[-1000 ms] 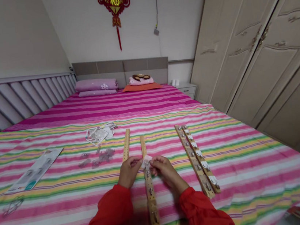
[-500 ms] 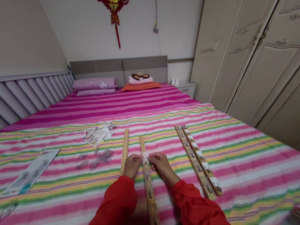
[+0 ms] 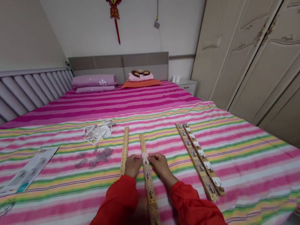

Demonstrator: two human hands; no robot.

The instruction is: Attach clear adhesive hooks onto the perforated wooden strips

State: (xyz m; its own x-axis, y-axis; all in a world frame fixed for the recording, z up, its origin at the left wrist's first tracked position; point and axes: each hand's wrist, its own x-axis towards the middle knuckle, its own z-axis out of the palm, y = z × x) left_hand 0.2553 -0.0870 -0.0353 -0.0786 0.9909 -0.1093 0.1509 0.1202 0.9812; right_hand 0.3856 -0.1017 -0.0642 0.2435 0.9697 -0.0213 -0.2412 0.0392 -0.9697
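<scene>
Head view: left hand [image 3: 133, 166] and right hand [image 3: 159, 165], equally near, pinch a hook patch [image 3: 145, 157] over the wooden strip [image 3: 149, 184], which points straight ahead.

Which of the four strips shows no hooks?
The leftmost strip: its visible part has only holes, while the other three carry hooks.
</scene>
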